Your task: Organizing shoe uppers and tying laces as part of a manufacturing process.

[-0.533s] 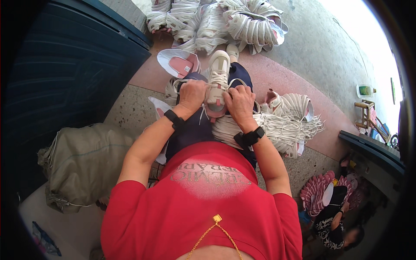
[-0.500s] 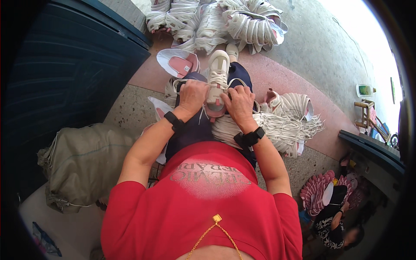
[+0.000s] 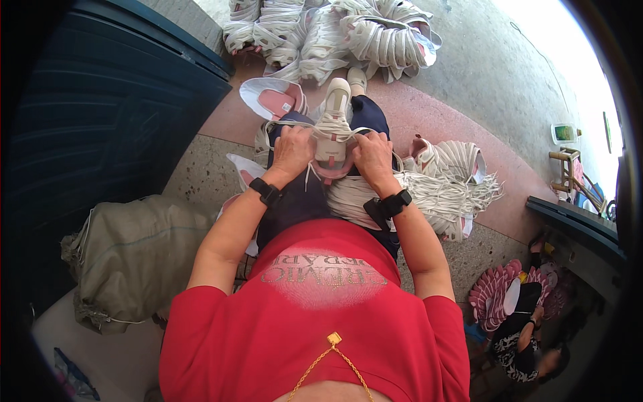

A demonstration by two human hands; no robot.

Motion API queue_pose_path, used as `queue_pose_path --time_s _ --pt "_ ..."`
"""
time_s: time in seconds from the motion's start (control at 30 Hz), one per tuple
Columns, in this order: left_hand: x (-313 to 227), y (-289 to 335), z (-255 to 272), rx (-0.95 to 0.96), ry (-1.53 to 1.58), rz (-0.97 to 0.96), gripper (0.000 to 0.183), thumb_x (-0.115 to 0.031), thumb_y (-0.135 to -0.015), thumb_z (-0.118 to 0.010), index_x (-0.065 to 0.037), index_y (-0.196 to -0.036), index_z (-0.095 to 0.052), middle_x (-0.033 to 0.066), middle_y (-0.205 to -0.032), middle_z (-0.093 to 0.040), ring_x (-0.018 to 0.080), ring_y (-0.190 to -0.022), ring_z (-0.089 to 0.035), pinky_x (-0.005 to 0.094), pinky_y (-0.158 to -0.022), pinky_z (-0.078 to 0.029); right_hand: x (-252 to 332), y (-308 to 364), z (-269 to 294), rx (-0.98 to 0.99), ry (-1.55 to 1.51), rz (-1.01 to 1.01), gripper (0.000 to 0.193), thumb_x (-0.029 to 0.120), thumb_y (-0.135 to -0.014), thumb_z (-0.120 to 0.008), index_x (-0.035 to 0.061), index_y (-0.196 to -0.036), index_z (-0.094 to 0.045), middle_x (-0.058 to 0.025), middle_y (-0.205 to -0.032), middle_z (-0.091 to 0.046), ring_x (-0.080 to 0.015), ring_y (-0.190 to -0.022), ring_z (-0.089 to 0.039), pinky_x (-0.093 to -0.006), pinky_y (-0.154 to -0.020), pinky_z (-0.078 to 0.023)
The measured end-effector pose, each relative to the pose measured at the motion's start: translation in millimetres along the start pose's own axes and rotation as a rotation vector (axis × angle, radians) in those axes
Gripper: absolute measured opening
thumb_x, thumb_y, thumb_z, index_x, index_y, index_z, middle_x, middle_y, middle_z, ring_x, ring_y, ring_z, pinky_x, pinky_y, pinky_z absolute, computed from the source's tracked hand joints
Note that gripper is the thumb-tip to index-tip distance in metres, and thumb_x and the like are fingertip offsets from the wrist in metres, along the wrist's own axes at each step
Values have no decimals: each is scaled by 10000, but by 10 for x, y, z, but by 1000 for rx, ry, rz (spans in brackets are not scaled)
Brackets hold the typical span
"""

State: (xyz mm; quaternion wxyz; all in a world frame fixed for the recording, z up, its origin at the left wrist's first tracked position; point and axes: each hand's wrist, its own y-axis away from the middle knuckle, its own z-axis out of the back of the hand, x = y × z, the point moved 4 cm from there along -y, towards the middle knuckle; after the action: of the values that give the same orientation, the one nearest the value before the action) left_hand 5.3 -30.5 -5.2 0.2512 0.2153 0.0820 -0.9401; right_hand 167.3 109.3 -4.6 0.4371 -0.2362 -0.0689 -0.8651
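Observation:
A cream shoe upper [image 3: 331,149] with pink lining rests between my thighs, its toe pointing away from me. White shoelace [image 3: 333,126] crosses its front and runs out to both sides. On the upper's left side, my left hand [image 3: 293,153] is closed on one stretch of the lace. My right hand [image 3: 373,159] pinches the lace on the other side, with the fingertips partly hidden. A loose lace end hangs below my left hand. Over my right thigh lies a thick bundle of white laces [image 3: 445,194].
Several laced uppers [image 3: 325,41] are piled ahead. A white-and-pink upper [image 3: 273,97] lies beyond my left knee, and nested uppers [image 3: 450,159] sit at right. A grey-green sack [image 3: 144,248] stands at left near a dark door [image 3: 114,100]. Another person [image 3: 526,335] sits at lower right beside pink pieces.
My right hand has shifted off the upper's edge, outward along the lace. Both hands hold the lace drawn out sideways, and the lacing at the front has bunched closer together.

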Motion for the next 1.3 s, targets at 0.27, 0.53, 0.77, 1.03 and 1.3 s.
queue_pose_path --time_s 0.27,0.53,0.77,1.03,1.3 --pt "-122 -117 131 67 -33 -144 220 -179 -870 -616 -61 -1023 -722 102 -1036 -698 344 -1006 -588 469 -818 -505 -33 30 -91 -83 -307 -14 202 -19 -758 -609 32 -941 -677 -153 -859 -669 -344 -918 -609 -429 -837 -497" --pt "-448 -1033 175 130 330 -184 227 -184 -962 -601 10 -1055 -669 193 -926 -704 322 -677 -658 401 -668 -532 120 3 16 -71 -217 205 250 -8 -736 -611 42 -976 -656 -131 -888 -670 -332 -905 -607 -425 -824 -496" --pt "-668 -1152 -351 863 772 123 582 -45 -858 -680 87 -1382 -464 111 -814 -689 112 -467 -571 265 -398 -446 161 -29 -101 -43 -31 231 184 75 -770 -619 45 -948 -648 -110 -945 -646 -295 -951 -591 -403 -779 -478" --pt "-555 -1181 204 589 938 217 579 -53 -828 -730 39 -1360 -521 70 -791 -699 66 -470 -554 214 -415 -429 308 -161 45 -54 156 337 144 138 -786 -638 66 -910 -642 -99 -1008 -626 -270 -980 -578 -416 -874 -429" --pt "-782 -1068 103 534 605 -71 525 -80 -839 -707 22 -1329 -545 118 -814 -696 165 -552 -620 302 -483 -486 649 -427 2517 -719 -954 355 127 44 -1020 -562 -26 -1111 -508 -145 -855 -669 -233 -825 -668 -385 -842 -571"
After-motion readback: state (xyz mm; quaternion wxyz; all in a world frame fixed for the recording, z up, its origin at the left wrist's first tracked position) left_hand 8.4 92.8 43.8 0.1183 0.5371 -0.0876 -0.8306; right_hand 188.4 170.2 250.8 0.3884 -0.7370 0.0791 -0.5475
